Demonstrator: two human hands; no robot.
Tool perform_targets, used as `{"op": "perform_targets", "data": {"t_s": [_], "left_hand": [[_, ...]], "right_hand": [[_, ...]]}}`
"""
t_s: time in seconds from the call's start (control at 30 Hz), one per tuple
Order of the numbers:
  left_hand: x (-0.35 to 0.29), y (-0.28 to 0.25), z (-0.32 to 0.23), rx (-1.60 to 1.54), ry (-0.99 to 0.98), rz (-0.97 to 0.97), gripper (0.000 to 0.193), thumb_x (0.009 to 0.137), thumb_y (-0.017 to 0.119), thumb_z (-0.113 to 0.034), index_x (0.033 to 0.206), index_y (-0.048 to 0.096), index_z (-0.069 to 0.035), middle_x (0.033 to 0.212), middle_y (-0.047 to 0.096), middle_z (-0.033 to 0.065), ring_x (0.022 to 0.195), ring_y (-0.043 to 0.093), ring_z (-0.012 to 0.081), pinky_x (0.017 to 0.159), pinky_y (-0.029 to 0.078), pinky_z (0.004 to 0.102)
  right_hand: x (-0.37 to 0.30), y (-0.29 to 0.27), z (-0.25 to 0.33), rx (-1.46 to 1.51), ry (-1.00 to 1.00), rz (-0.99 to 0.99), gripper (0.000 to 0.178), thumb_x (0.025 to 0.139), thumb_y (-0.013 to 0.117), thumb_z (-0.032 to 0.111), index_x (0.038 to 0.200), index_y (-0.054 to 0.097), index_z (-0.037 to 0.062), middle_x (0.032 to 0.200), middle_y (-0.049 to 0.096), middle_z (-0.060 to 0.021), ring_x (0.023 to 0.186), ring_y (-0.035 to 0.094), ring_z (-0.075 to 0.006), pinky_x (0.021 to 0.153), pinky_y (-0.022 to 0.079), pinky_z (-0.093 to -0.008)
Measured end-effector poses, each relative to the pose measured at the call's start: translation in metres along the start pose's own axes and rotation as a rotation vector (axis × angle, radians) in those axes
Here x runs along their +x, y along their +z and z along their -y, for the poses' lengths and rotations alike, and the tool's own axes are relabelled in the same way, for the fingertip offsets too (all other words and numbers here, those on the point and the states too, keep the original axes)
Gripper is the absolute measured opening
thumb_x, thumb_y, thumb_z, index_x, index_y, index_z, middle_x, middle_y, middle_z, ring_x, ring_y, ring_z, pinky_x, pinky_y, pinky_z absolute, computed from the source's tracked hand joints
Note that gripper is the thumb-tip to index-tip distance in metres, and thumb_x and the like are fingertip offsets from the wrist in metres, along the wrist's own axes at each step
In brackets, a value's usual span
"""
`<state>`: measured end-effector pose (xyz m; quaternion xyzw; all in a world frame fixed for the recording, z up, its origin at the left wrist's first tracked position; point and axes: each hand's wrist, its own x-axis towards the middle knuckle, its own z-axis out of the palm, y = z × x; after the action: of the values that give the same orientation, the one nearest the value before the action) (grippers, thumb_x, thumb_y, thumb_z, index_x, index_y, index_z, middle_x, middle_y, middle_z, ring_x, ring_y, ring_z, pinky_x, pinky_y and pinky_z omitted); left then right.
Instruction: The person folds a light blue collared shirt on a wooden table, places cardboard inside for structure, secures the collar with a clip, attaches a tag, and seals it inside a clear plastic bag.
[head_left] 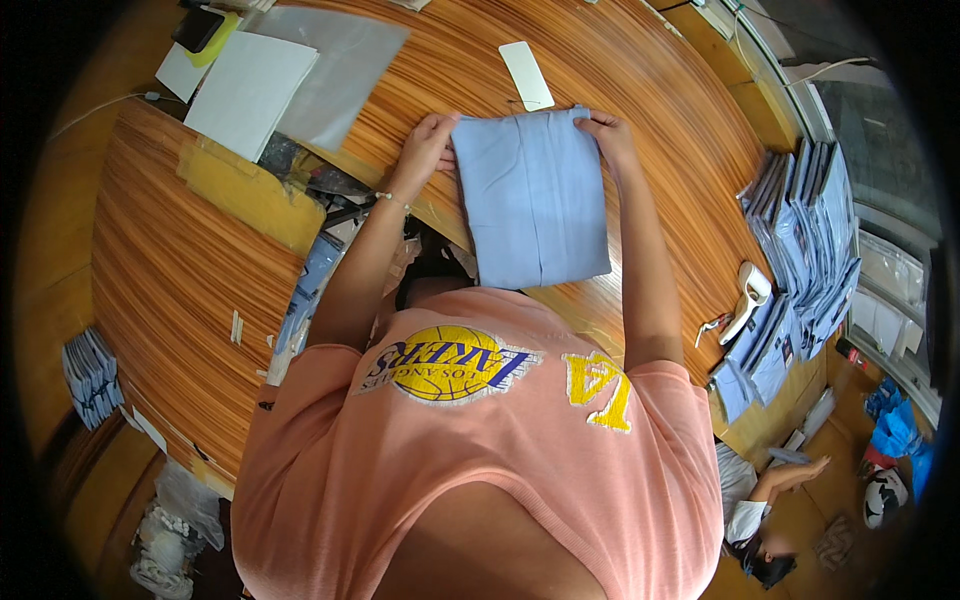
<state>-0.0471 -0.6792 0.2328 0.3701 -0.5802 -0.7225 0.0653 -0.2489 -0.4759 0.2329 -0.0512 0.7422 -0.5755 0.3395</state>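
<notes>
A light blue folded garment (533, 200), perhaps a shirt, lies flat in front of me, its near end reaching past the table's near edge. At its far left corner my left hand (432, 146) pinches the cloth, the fingers closed. My right hand (608, 138) grips the far right corner between thumb and fingers. Just beyond the far edge of the cloth lies a white card (526, 75) with rounded corners and a thin dark string at its near end.
Stacks of bagged blue garments (800, 240) stand at the right, beside a white handheld tool (747, 300). White sheets (250, 95) and clear plastic (345, 65) lie far left. Another stack of folded garments (92, 378) is at the left rim. Another person (765, 510) is at lower right.
</notes>
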Motion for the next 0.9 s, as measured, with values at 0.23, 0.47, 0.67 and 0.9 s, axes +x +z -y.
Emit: {"op": "perform_targets", "data": {"t_s": [0.23,0.47,0.67,0.9], "left_hand": [[0.018,-0.004,0.028,0.242,0.094,0.039,0.03,0.088,0.058,-0.029,0.086,0.058,0.001,0.069,0.061,0.007,0.053,0.058,0.0155,0.049,0.047,0.0261],[0.005,-0.005,0.0,1.056,0.513,-0.242,0.04,0.08,0.065,-0.038,0.09,0.061,0.001,0.078,0.064,0.0157,0.073,0.061,0.0337,0.067,0.048,0.0395],[0.017,0.003,-0.009,0.807,0.448,-0.088,0.036,0.079,0.069,-0.031,0.089,0.059,0.002,0.082,0.065,0.0144,0.072,0.062,0.0233,0.068,0.048,0.0326],[-0.05,0.051,-0.135,0.406,0.817,0.148,0.016,0.085,0.062,-0.008,0.098,0.061,0.001,0.097,0.067,0.0092,0.087,0.062,0.0129,0.079,0.048,0.0254]], "right_hand": [[0.007,0.005,-0.002,-0.337,-0.183,-0.085,0.02,0.069,0.072,0.01,0.086,0.069,0.0004,0.072,0.066,-0.0078,0.064,0.061,-0.0159,0.06,0.049,-0.0298],[0.007,0.024,0.007,-0.757,-0.291,-0.341,0.026,0.063,0.076,0.015,0.082,0.065,0.0004,0.079,0.066,-0.0163,0.071,0.063,-0.028,0.065,0.049,-0.0369],[0.007,-0.003,0.017,-0.375,-0.098,-0.061,0.025,0.067,0.075,0.012,0.087,0.063,0.0024,0.077,0.064,-0.0076,0.07,0.06,-0.0158,0.062,0.047,-0.0301],[-0.157,-0.081,0.124,-0.12,-0.532,-0.22,0.025,0.077,0.068,0.001,0.101,0.061,0.0005,0.09,0.066,-0.0068,0.078,0.06,-0.0115,0.072,0.047,-0.0247]]}}
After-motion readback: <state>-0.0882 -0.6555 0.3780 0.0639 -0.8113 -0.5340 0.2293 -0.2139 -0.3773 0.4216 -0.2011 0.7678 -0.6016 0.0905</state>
